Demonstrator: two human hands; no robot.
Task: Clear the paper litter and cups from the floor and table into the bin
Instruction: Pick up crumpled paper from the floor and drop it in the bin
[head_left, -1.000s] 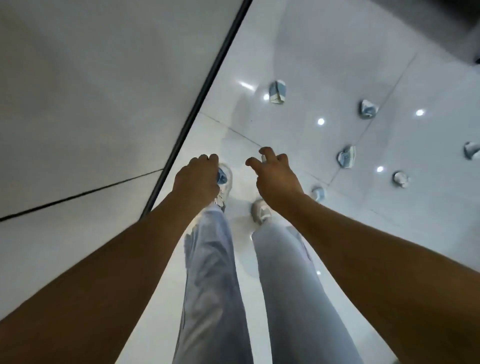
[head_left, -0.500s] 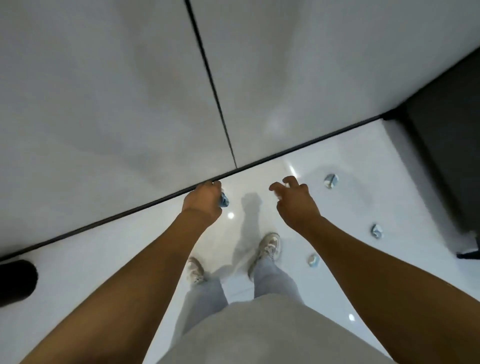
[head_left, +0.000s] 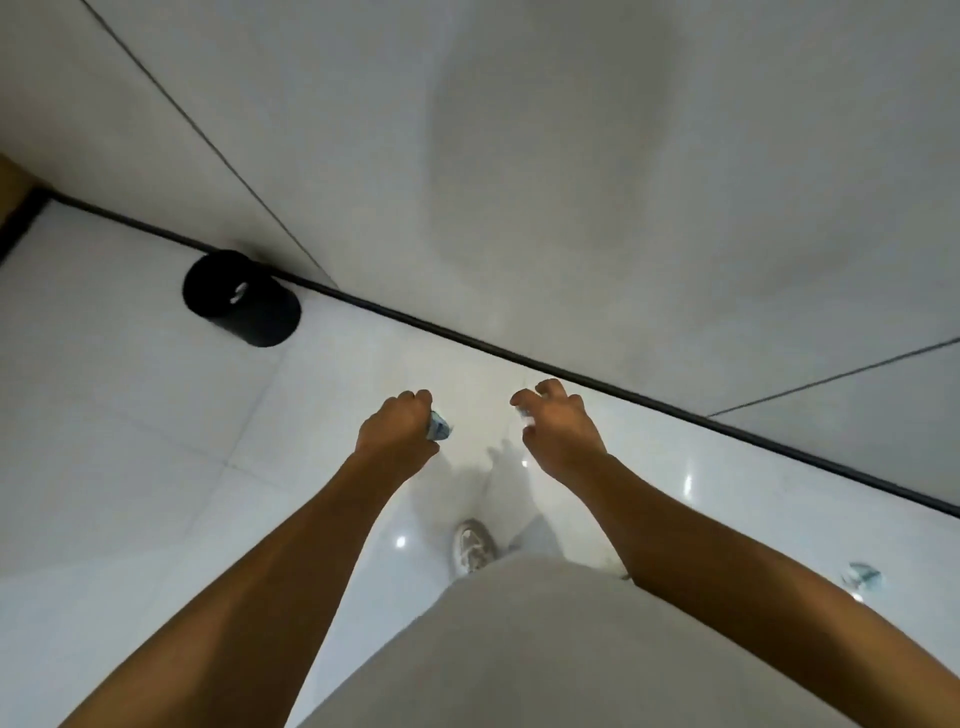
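White glossy floor tiles (head_left: 130, 441) under a pale panelled wall (head_left: 571, 156), black skirting strip (head_left: 519, 353) at the join: that is my working area. Left hand (head_left: 397, 431): fingers curled tight round a crumpled blue-and-white paper wad (head_left: 438, 426), which pokes out at the thumb side. Right hand (head_left: 558, 426): fingers bent, apparently pinching a small pale scrap (head_left: 522, 413), though I cannot tell this for certain. Black round bin (head_left: 241, 299): well ahead and to my left, against the skirting, a white item visible inside. One more crumpled paper piece (head_left: 862, 577): on the floor behind my right forearm, not yet collected. Risks, as I judge them: releasing early so a wad lands short, or the small scrap slipping from a loose pinch. One white shoe (head_left: 472, 545) visible below.
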